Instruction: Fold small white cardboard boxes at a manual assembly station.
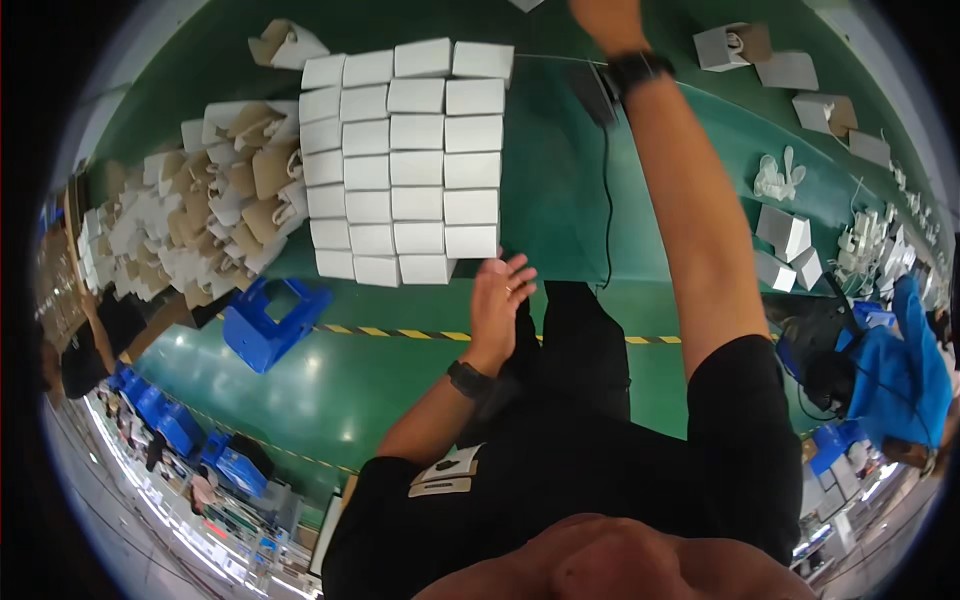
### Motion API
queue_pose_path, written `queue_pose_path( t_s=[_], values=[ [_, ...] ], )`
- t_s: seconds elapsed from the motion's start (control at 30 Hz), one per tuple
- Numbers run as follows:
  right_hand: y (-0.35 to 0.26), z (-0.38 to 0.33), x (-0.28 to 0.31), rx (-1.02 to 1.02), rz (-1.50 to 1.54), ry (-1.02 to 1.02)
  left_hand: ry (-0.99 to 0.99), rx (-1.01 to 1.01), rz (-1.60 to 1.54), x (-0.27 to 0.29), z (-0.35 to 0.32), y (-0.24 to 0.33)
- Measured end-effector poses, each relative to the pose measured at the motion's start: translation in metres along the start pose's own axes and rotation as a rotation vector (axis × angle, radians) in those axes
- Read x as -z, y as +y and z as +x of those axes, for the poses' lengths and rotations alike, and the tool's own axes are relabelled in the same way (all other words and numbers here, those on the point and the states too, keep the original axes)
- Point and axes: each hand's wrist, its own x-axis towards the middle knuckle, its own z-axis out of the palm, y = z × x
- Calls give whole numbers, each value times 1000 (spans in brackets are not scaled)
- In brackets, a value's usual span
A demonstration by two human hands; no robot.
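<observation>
Fingers of left hand [500, 300] spread beside smooth white boxes [405, 160].

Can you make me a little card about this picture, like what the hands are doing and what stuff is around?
Left hand: open, fingers spread, at the near corner of the white boxes; whether it touches them is unclear
Right hand: stretched far out, cut off by the picture's edge
White boxes: neat rows on the green table
Beside them: heap of opened cartons
Also: blue bin, black cable
</observation>
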Motion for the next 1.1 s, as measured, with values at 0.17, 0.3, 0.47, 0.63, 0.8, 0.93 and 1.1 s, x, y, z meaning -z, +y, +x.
queue_pose_path(
  t_s=[0.17,0.3,0.47,0.63,0.8,0.93,1.1],
  values=[
    [-30,28,-32,132,-299,-730,-236,76,316,-16,-1,-4],
    [-31,-21,14,-69,-154,-497,-360,-168,452,-38,8,13],
    [-39,-100,176,-759,249,-488,-220,-743,649,-94,37,26],
    [-70,-187,218,-1321,730,-325,-225,-1112,1154,-95,57,22],
    [-89,-192,236,-1412,837,-554,-270,-1161,979,-82,75,0],
    [-66,-188,261,-1134,661,-681,-334,-1100,775,-80,99,-6],
    [-23,-182,270,-186,239,-617,-339,-1223,1095,-78,95,14]
  ],
)
